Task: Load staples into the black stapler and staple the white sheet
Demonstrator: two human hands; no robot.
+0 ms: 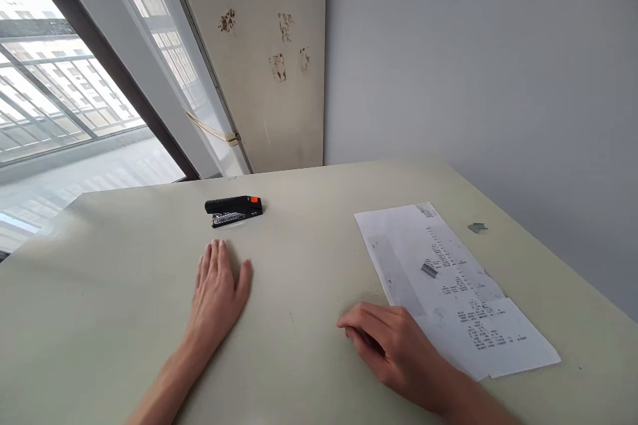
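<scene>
My left hand (219, 289) lies flat on the pale table (294, 372), fingers stretched out and thumb apart, holding nothing. Just beyond its fingertips rests a black stapler (232, 207) with an orange piece at its right end. On the right, my right hand (389, 345) rests on the table with its fingers curled and pressed together; whether anything is between them cannot be made out. Beside and partly behind that hand are printed paper sheets (413, 246). A small grey staple strip (428, 270) lies on the paper.
More grey staple pieces (477, 228) lie on the table right of the paper. A grey wall (448, 66) stands along the right and back. A stained pale panel (264, 106) and a window (60, 93) are at the back left.
</scene>
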